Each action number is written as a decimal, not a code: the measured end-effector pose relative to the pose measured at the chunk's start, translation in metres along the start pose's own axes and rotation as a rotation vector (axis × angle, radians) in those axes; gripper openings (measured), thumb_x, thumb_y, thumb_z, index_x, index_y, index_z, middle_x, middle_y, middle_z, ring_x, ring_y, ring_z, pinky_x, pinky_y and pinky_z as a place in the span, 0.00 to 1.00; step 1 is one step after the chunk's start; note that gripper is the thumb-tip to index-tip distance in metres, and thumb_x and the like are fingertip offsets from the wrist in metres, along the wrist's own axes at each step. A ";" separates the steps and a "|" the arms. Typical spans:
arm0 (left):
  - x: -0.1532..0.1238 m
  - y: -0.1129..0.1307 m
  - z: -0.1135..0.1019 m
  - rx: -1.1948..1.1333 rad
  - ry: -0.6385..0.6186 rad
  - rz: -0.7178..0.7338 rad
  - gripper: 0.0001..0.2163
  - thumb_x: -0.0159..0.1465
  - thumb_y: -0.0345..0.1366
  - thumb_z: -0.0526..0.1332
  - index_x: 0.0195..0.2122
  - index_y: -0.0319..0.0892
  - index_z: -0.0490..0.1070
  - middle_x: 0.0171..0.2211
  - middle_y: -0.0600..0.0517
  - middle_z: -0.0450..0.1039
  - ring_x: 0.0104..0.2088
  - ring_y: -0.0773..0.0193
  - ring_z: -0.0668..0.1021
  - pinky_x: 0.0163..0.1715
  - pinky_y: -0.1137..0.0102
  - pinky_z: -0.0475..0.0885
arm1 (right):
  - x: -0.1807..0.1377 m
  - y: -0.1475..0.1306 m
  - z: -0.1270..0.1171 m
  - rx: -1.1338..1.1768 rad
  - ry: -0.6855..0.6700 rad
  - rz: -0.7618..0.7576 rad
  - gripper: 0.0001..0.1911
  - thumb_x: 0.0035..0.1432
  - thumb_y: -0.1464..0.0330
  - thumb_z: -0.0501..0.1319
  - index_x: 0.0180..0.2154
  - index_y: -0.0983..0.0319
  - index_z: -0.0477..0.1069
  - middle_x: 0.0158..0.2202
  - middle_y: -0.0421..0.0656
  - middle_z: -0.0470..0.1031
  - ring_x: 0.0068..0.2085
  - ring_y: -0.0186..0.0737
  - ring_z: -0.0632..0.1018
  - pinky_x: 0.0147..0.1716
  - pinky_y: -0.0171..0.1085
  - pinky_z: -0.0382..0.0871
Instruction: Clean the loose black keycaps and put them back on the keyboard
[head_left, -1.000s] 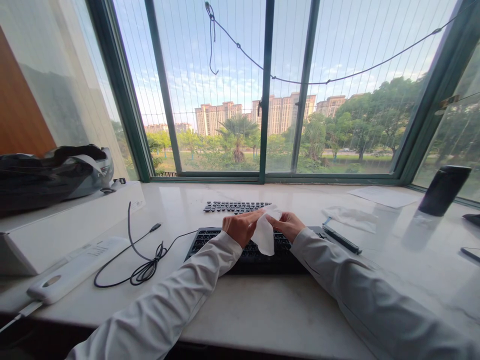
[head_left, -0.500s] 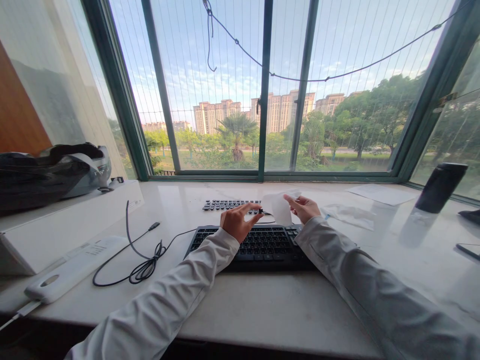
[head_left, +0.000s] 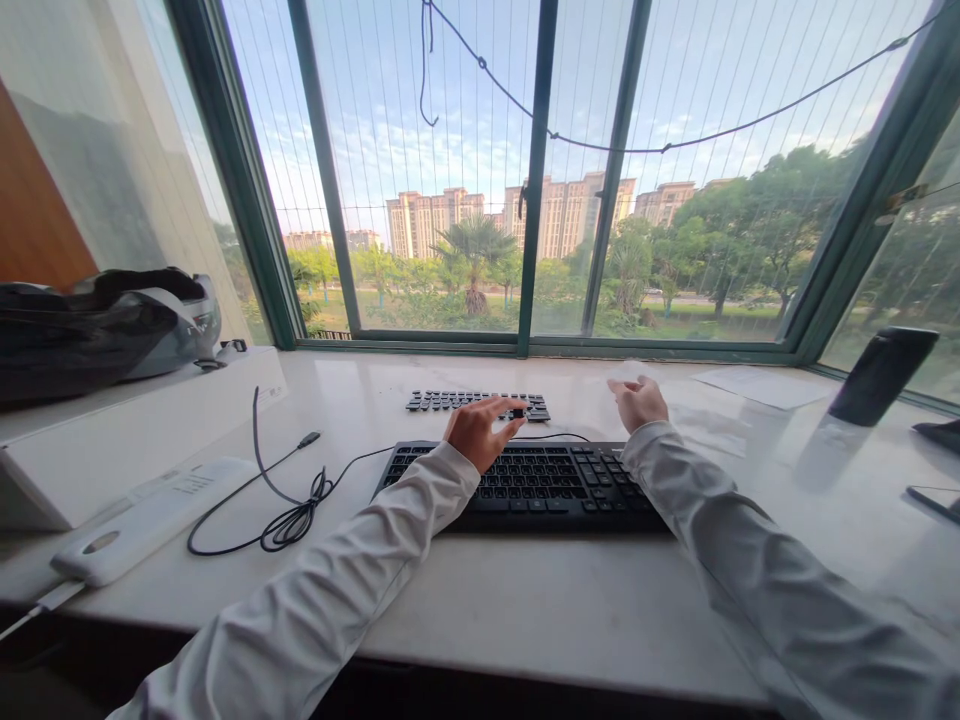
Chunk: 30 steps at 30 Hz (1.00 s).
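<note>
A black keyboard (head_left: 547, 490) lies on the pale stone sill in front of me. Behind it, loose black keycaps (head_left: 457, 402) sit in neat rows. My left hand (head_left: 480, 432) hovers over the keyboard's far edge, thumb and forefinger pinched on a small black keycap (head_left: 516, 413). My right hand (head_left: 639, 400) is stretched out past the keyboard's far right corner, fingers loosely apart with nothing visible in them. A crumpled white wipe (head_left: 709, 428) lies just right of that hand.
A tangled black cable (head_left: 289, 525) runs left of the keyboard. Further left are a white device (head_left: 142, 520), a white box (head_left: 120, 430) and a dark helmet (head_left: 105, 325). At right stand a black bottle (head_left: 883, 375), a paper sheet (head_left: 754, 386) and a phone (head_left: 934, 500).
Both hands held a white wipe over the keyboard; the right hand carried it off to the far right and no longer holds it. The left hand stayed, pinching a keycap.
</note>
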<state>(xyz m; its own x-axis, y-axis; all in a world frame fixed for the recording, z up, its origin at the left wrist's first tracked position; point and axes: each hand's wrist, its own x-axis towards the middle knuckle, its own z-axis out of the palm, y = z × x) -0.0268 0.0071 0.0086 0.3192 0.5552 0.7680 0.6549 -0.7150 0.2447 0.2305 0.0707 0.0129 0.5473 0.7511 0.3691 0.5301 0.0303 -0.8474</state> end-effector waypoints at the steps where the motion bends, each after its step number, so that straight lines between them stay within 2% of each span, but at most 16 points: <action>1: 0.000 0.000 -0.001 -0.006 -0.002 0.003 0.10 0.61 0.39 0.58 0.42 0.47 0.73 0.40 0.56 0.76 0.26 0.71 0.74 0.35 0.74 0.69 | -0.008 -0.006 0.000 0.013 0.024 -0.007 0.34 0.47 0.58 0.59 0.54 0.67 0.59 0.45 0.49 0.72 0.44 0.45 0.72 0.48 0.43 0.61; 3: 0.001 0.000 -0.002 -0.012 -0.017 0.008 0.10 0.61 0.40 0.58 0.42 0.47 0.73 0.40 0.55 0.76 0.27 0.71 0.75 0.35 0.74 0.69 | -0.024 -0.018 -0.001 0.057 0.003 -0.108 0.33 0.48 0.58 0.58 0.55 0.65 0.58 0.44 0.46 0.72 0.36 0.40 0.73 0.44 0.41 0.64; 5: 0.002 0.000 -0.003 -0.009 -0.049 0.013 0.12 0.60 0.42 0.59 0.42 0.46 0.73 0.40 0.54 0.76 0.28 0.71 0.75 0.36 0.74 0.69 | -0.038 -0.027 -0.001 0.065 -0.064 -0.223 0.28 0.49 0.58 0.57 0.51 0.63 0.64 0.40 0.44 0.73 0.28 0.35 0.71 0.38 0.39 0.65; 9: 0.007 0.000 -0.009 -0.032 -0.117 -0.038 0.18 0.56 0.45 0.62 0.45 0.46 0.71 0.38 0.54 0.77 0.29 0.69 0.76 0.35 0.73 0.70 | -0.060 -0.034 0.005 0.050 -0.300 -0.481 0.17 0.52 0.58 0.56 0.39 0.61 0.74 0.33 0.43 0.74 0.25 0.33 0.69 0.30 0.36 0.65; 11: 0.011 -0.002 -0.016 -0.074 -0.182 -0.086 0.16 0.54 0.45 0.64 0.42 0.46 0.73 0.36 0.54 0.77 0.29 0.69 0.76 0.34 0.74 0.69 | -0.072 -0.034 0.010 0.045 -0.411 -0.584 0.15 0.53 0.60 0.56 0.36 0.60 0.75 0.32 0.42 0.75 0.25 0.33 0.69 0.29 0.35 0.64; 14: 0.019 -0.010 -0.031 -0.172 -0.361 -0.117 0.12 0.52 0.41 0.65 0.37 0.46 0.76 0.36 0.55 0.77 0.32 0.68 0.76 0.32 0.74 0.68 | -0.088 -0.034 0.016 0.008 -0.502 -0.693 0.11 0.53 0.62 0.57 0.34 0.59 0.75 0.28 0.41 0.75 0.25 0.33 0.69 0.29 0.34 0.63; 16: 0.022 -0.017 -0.043 -0.215 -0.516 -0.128 0.14 0.49 0.42 0.67 0.36 0.45 0.76 0.36 0.54 0.77 0.35 0.67 0.76 0.32 0.75 0.68 | -0.096 -0.034 0.020 -0.010 -0.544 -0.743 0.10 0.53 0.64 0.57 0.33 0.59 0.75 0.28 0.40 0.75 0.26 0.33 0.69 0.30 0.34 0.63; 20: 0.026 -0.030 -0.062 -0.160 -0.814 -0.216 0.17 0.44 0.44 0.68 0.35 0.45 0.77 0.32 0.55 0.78 0.34 0.65 0.76 0.35 0.74 0.67 | -0.105 -0.033 0.024 -0.007 -0.606 -0.807 0.09 0.54 0.65 0.57 0.33 0.59 0.75 0.29 0.40 0.75 0.25 0.32 0.69 0.29 0.33 0.63; 24: 0.024 -0.037 -0.071 -0.150 -1.120 -0.295 0.14 0.42 0.42 0.69 0.33 0.49 0.78 0.33 0.56 0.78 0.34 0.65 0.77 0.38 0.74 0.67 | -0.114 -0.034 0.027 -0.011 -0.637 -0.886 0.09 0.55 0.65 0.56 0.33 0.60 0.74 0.29 0.40 0.74 0.23 0.31 0.68 0.29 0.33 0.63; 27: 0.021 -0.037 -0.072 -0.125 -1.213 -0.346 0.14 0.41 0.41 0.70 0.31 0.51 0.78 0.32 0.57 0.78 0.35 0.64 0.77 0.38 0.74 0.66 | -0.122 -0.034 0.029 -0.029 -0.667 -0.951 0.08 0.56 0.66 0.56 0.34 0.60 0.74 0.28 0.40 0.74 0.25 0.32 0.69 0.29 0.33 0.62; 30: 0.017 -0.036 -0.069 -0.059 -1.202 -0.386 0.14 0.40 0.43 0.70 0.30 0.50 0.78 0.30 0.58 0.79 0.34 0.65 0.77 0.36 0.76 0.66 | -0.130 -0.035 0.028 -0.063 -0.703 -1.000 0.08 0.56 0.68 0.56 0.34 0.59 0.74 0.30 0.39 0.75 0.27 0.32 0.71 0.30 0.32 0.61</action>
<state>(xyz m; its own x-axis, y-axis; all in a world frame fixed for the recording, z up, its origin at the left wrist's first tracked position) -0.0923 0.0135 0.0538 0.5543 0.7444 -0.3724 0.8225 -0.4215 0.3818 0.1226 -0.0094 -0.0161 -0.5776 0.6087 0.5440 0.5578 0.7808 -0.2814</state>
